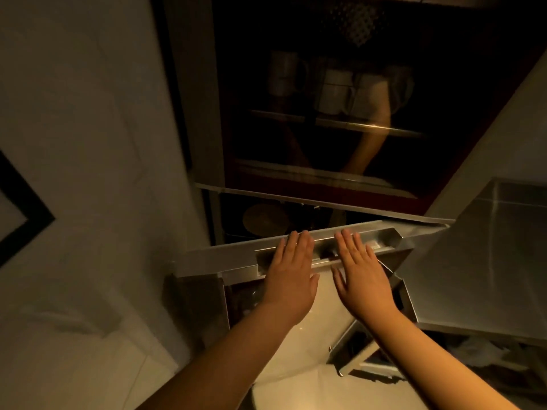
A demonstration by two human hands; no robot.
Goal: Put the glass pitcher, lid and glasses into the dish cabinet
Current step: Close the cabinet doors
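Observation:
The dish cabinet (207,113) stands ahead, dark inside behind a glass door, with several glass mugs (337,90) on its upper shelf. Below the glass door a steel flap door (225,255) tilts out toward me. My left hand (291,273) lies flat, fingers stretched, on the flap's recessed handle strip. My right hand (362,273) rests flat beside it on the same strip, fingers spread. Both hands hold nothing. A round dark disc (265,218) shows in the lower compartment behind the flap. No pitcher or lid is visible.
A steel counter (488,261) runs along the right, with clutter on a lower shelf (479,353) beneath it. A pale wall (88,143) with a black-framed picture (26,214) fills the left. The glass reflects an arm.

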